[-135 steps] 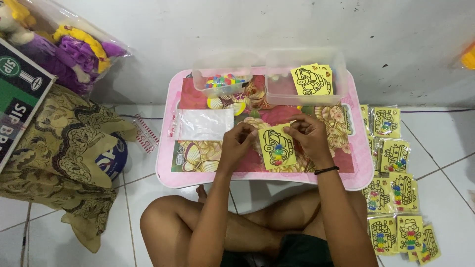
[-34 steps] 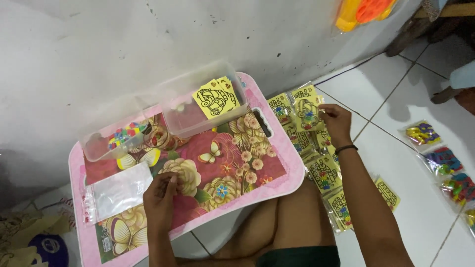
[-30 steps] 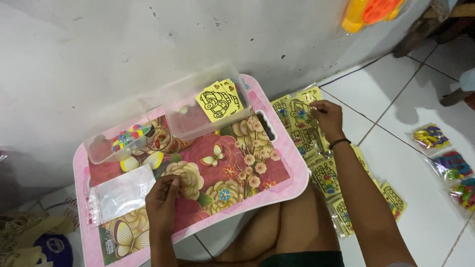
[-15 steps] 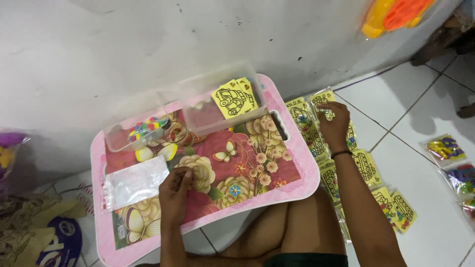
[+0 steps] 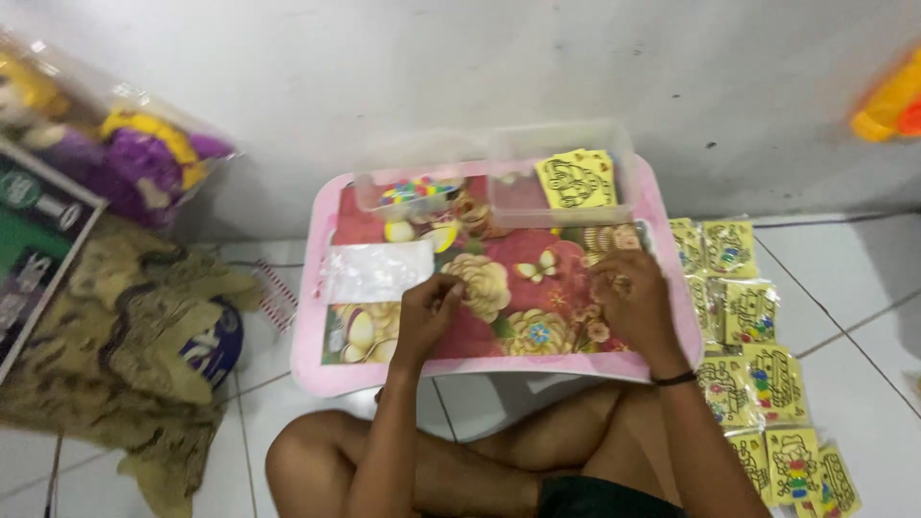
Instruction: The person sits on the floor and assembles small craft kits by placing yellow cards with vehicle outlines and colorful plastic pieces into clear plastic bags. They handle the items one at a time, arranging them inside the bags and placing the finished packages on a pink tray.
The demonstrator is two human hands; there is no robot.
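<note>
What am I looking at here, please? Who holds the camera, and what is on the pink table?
A person sits cross-legged on the floor with the camera on their head, so it looks down at their own two hands. The left hand and right hand rest on a pink tray table with a flower pattern. On it are a clear bag, a clear box with a yellow card, and a box of coloured bits. Yellow packets lie on the floor to the right. Whether either hand holds something, I cannot tell.
</note>
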